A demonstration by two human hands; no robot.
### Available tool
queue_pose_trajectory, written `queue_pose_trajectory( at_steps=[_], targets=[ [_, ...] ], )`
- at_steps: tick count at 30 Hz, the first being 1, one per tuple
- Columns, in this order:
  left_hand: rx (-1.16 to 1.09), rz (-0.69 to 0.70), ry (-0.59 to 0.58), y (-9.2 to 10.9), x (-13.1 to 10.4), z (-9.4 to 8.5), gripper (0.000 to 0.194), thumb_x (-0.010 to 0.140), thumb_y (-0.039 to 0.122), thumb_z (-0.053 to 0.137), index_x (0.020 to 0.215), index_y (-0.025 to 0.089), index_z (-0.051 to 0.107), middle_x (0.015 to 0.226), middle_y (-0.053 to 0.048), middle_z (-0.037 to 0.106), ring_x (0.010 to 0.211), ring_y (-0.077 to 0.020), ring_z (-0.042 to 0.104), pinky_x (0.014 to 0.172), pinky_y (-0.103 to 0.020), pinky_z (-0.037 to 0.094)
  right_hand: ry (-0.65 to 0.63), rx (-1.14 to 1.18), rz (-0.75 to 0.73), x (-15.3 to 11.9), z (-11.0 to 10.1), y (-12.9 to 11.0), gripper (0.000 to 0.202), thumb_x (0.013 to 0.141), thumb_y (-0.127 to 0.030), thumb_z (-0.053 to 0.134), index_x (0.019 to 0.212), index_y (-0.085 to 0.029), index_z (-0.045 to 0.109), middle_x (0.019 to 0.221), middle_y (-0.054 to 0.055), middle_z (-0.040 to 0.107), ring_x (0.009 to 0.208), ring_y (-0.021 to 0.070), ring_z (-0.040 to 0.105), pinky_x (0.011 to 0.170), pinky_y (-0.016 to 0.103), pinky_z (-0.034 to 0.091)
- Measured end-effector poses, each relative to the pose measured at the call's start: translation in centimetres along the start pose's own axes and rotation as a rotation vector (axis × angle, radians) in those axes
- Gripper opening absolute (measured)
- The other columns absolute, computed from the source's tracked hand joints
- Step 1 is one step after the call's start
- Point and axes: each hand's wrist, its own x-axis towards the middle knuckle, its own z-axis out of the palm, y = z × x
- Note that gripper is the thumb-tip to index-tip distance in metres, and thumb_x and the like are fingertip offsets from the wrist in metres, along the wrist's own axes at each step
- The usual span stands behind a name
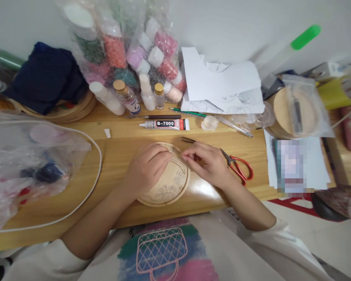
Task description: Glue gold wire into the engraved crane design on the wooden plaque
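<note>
Worktop (114,152) of wood, crowded towards the wall (219,23). Reference item: a round wooden disc (165,185) with wave-like line work, lying flat. Left hand (150,166) covers the disc's far-left part, fingers bent; grip cannot be told. Right hand (209,162) is at its far-right edge, thumb and forefinger meeting; anything between them is too small to tell. Risks, as judged: red-handled scissors (241,169), right of the disc and close by the right wrist, could be knocked by a sideways sweep. Beyond the disc, the B-7000 tube (165,124) could leak if uncapped; a small white cone (107,133), possibly its cap, lies apart.
</note>
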Motion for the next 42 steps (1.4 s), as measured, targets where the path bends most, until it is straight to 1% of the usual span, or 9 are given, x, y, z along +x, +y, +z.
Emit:
queue_pose_trajectory(
  at_steps=[4,11,15,19,22,25,32,36,42],
  targets=[
    [0.007,-0.007,-0.004,-0.03,0.0,0.01,0.013,0.096,0.017,0.049,0.095,0.017,0.062,0.092,-0.004,0.068,0.089,-0.0173,0.063,0.08,-0.032,0.053,-0.002,-0.047,-0.021,0.01,0.11,0.07,0.007,0.092,-0.018,0.057,0.09,-0.018,0.063,0.071,0.0,0.061,0.062,0.01,0.057,0.058,0.021,0.043],
    [0.008,-0.023,-0.024,-0.07,-0.06,0.12,0.014,0.096,0.018,0.05,0.095,0.018,0.064,0.091,-0.004,0.069,0.088,-0.0175,0.064,0.08,-0.033,0.053,-0.008,-0.075,-0.023,-0.07,0.32,0.37,0.007,0.092,-0.018,0.056,0.09,-0.019,0.063,0.073,0.0,0.062,0.059,0.0093,0.054,0.055,0.02,0.041],
    [0.007,-0.016,-0.01,-0.16,-0.06,0.15,0.013,0.095,0.018,0.052,0.094,0.017,0.064,0.09,-0.004,0.069,0.087,-0.0177,0.064,0.079,-0.033,0.053,-0.006,-0.089,-0.037,-0.07,0.31,0.44,0.007,0.092,-0.016,0.056,0.09,-0.018,0.062,0.074,0.001,0.064,0.06,0.0096,0.056,0.056,0.02,0.042],
    [0.003,-0.012,0.008,-0.07,0.03,0.13,0.011,0.095,0.017,0.054,0.096,0.016,0.064,0.089,-0.004,0.068,0.087,-0.0174,0.064,0.08,-0.032,0.052,0.002,-0.099,-0.045,-0.08,0.32,0.42,0.006,0.092,-0.016,0.056,0.09,-0.018,0.062,0.075,0.001,0.064,0.062,0.01,0.057,0.057,0.021,0.043],
    [-0.004,-0.012,0.006,0.01,0.0,0.18,0.012,0.094,0.015,0.053,0.1,0.016,0.064,0.089,-0.004,0.068,0.087,-0.0172,0.064,0.079,-0.032,0.052,-0.003,-0.113,-0.048,-0.08,0.39,0.43,0.007,0.093,-0.019,0.056,0.09,-0.018,0.062,0.075,0.001,0.064,0.061,0.0098,0.056,0.056,0.021,0.043],
    [-0.023,-0.01,0.002,-0.05,-0.1,0.21,0.014,0.094,0.014,0.052,0.1,0.018,0.064,0.088,-0.003,0.067,0.086,-0.0172,0.063,0.077,-0.032,0.052,-0.001,-0.13,-0.05,-0.06,0.5,0.48,0.008,0.094,-0.019,0.055,0.09,-0.019,0.062,0.075,0.001,0.065,0.059,0.0097,0.056,0.055,0.021,0.043],
    [0.008,0.09,-0.039,-0.43,0.11,-0.05,0.014,0.094,0.014,0.052,0.097,0.019,0.065,0.085,-0.004,0.068,0.08,-0.018,0.062,0.072,-0.034,0.054,-0.015,-0.228,-0.104,-0.11,0.69,0.62,0.011,0.095,-0.02,0.053,0.089,-0.017,0.061,0.074,0.002,0.065,0.064,0.0125,0.059,0.058,0.023,0.045],
    [0.036,0.13,-0.027,-0.42,0.28,-0.03,0.014,0.094,0.014,0.052,0.096,0.017,0.065,0.081,-0.003,0.067,0.077,-0.0175,0.06,0.071,-0.034,0.052,-0.025,-0.288,-0.116,-0.18,0.76,0.69,0.016,0.097,-0.023,0.049,0.088,-0.018,0.061,0.074,0.003,0.065,0.065,0.0138,0.059,0.059,0.025,0.045],
    [0.069,0.139,-0.025,-0.34,0.19,0.1,0.016,0.095,0.012,0.05,0.094,0.014,0.065,0.079,-0.004,0.066,0.078,-0.018,0.058,0.074,-0.033,0.049,-0.042,-0.339,-0.147,-0.19,0.88,0.84,0.017,0.097,-0.022,0.049,0.088,-0.017,0.062,0.076,0.004,0.067,0.066,0.015,0.06,0.059,0.026,0.045]
  ],
)
